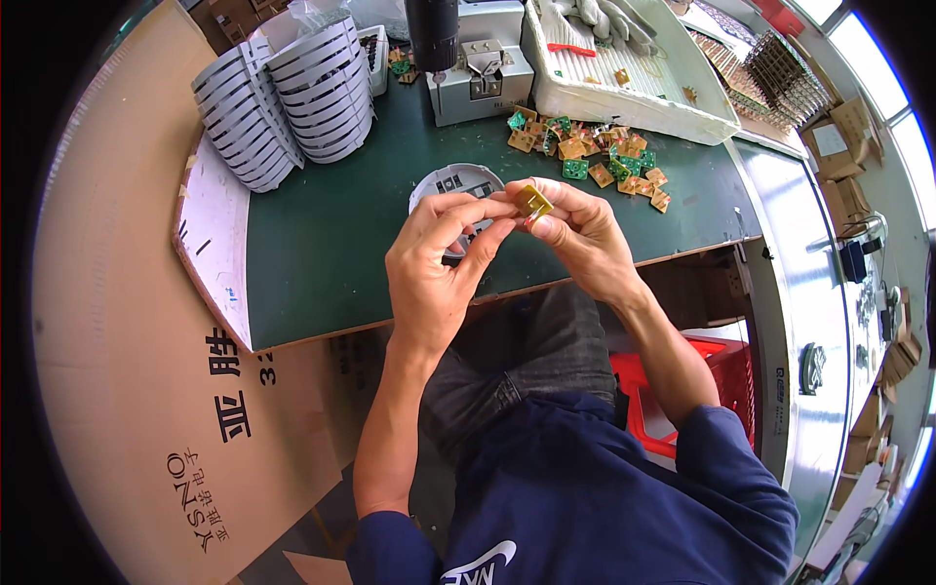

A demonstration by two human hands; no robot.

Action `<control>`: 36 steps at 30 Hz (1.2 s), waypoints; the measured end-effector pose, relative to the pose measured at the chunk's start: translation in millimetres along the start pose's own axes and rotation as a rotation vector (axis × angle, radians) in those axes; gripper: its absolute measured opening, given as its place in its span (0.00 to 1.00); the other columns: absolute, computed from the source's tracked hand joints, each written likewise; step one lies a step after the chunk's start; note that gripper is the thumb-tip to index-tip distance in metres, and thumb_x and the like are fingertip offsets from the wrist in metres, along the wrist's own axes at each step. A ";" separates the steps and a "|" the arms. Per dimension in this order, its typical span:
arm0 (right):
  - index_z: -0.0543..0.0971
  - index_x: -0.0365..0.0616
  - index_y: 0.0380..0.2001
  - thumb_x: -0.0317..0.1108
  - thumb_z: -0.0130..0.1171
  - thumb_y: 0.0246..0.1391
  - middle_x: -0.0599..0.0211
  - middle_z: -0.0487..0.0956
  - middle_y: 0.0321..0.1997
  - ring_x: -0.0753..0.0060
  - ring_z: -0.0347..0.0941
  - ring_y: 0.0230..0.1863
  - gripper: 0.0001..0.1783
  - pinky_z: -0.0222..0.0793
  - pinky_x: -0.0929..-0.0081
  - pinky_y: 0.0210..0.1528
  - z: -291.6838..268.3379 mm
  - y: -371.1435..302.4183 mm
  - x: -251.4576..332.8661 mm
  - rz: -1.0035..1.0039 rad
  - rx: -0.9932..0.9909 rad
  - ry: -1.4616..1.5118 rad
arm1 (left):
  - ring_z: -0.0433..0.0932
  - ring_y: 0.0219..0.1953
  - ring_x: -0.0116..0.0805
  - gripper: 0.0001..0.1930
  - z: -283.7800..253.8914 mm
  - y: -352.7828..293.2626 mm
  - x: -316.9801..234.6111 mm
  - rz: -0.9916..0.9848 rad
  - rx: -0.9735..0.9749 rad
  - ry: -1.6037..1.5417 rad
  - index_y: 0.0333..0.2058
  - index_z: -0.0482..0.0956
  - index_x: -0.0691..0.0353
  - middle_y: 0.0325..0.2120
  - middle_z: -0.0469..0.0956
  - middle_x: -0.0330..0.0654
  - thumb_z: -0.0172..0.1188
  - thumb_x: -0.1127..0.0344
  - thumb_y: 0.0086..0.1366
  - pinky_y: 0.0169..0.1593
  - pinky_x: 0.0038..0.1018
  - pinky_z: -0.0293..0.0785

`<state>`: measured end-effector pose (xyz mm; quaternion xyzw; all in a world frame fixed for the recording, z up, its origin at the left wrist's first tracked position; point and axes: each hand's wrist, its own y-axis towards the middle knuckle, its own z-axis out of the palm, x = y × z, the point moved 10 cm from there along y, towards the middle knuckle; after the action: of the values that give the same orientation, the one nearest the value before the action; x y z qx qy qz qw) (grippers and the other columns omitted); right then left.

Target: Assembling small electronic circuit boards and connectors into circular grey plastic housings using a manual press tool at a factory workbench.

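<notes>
Above the front part of the green table, both my hands meet at chest height. My right hand (589, 237) pinches a small yellow circuit board (534, 203) between thumb and fingers. My left hand (439, 255) comes in from the other side, its thumb and forefinger drawn together at the board's lower left edge. Whatever lies between those left fingertips is too small to make out. Behind the hands, partly covered by them, a round grey housing (422, 188) with dark parts inside rests on the table.
Several loose yellow and green boards (575, 148) lie scattered beyond my right hand. A white tray (639, 119) holds gloves and a red-handled tool (571, 49). Grey curved parts (322, 93) stand stacked at the far left. A metal fixture (478, 93) sits at the back; a red crate (721, 380) is below right.
</notes>
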<state>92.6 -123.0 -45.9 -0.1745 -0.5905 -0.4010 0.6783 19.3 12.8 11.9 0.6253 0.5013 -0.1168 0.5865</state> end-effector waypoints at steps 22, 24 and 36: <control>0.81 0.35 0.50 0.26 0.65 0.55 0.50 0.83 0.47 0.44 0.79 0.50 0.18 0.75 0.56 0.54 38.9 83.0 -0.1 -0.268 0.294 -1.281 | 0.68 0.65 0.58 0.54 7.2 -13.1 55.1 -0.109 0.130 0.480 0.64 0.65 0.77 0.63 0.68 0.61 0.76 0.39 0.52 0.65 0.46 0.70; 0.81 0.34 0.50 0.25 0.65 0.55 0.49 0.83 0.47 0.44 0.79 0.49 0.18 0.76 0.57 0.53 41.4 84.7 -1.8 -0.290 0.306 -1.304 | 0.69 0.65 0.58 0.53 6.3 -14.7 57.3 -0.114 0.126 0.483 0.64 0.66 0.77 0.64 0.68 0.62 0.76 0.39 0.52 0.65 0.46 0.70; 0.80 0.34 0.50 0.23 0.65 0.55 0.49 0.83 0.45 0.42 0.82 0.45 0.18 0.80 0.57 0.47 44.7 89.0 0.7 -0.282 0.350 -1.349 | 0.69 0.65 0.57 0.46 7.2 -14.2 55.9 -0.125 0.124 0.479 0.60 0.73 0.75 0.65 0.69 0.61 0.77 0.43 0.54 0.65 0.46 0.70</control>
<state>129.9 -36.5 -13.4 -0.1950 -0.9544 -0.1887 0.1247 37.8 31.3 -40.0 0.6378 0.6555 -0.0317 0.4030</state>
